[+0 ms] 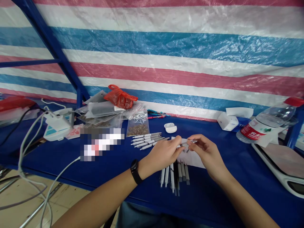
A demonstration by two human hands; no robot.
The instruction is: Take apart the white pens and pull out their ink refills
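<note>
My left hand (163, 153), with a black watch on its wrist, and my right hand (205, 152) meet above the blue table (106, 171). Both pinch a thin grey pen part (187, 143) held level between the fingertips. Under the hands lies a row of several pen barrels (174, 177) on a white sheet (193, 160). A second group of several white and grey pens (148, 140) lies just left of my left hand.
A clear bag of small springs (138, 125), a red plastic bag (120, 97) on grey pouches, a white earbud case (170, 127), a power strip with white cables (57, 126), a tissue box (227, 122), a lying water bottle (268, 123) and a scale (282, 167) at right. Striped tarp behind.
</note>
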